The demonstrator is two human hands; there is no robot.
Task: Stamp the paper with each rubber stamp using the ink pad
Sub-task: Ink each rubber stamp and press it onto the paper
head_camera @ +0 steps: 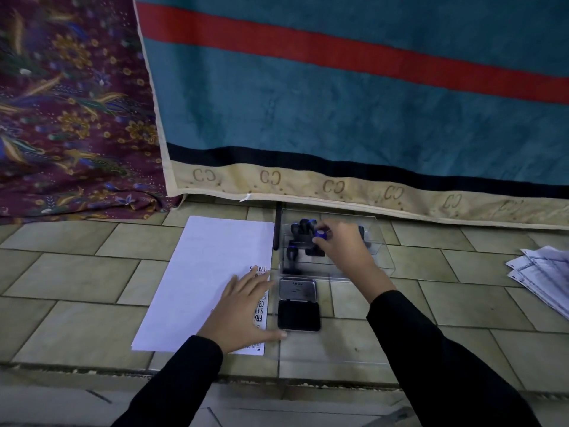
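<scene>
Reaching into the clear tray (383,260), your right hand (341,245) has its grip pinched on a blue-topped stamp (321,235) among the other dark stamps (303,229). It looks light and rigid, so hold the knob from above, upright, and keep off the rubber face. Your left hand (243,306) lies flat and released on the paper (203,272), pinning its printed right edge to the tiled floor (400,306). Just beside that edge sits the open ink pad (298,315).

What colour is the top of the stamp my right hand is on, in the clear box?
Blue, on a dark stamp, under the right hand; head view.
</scene>
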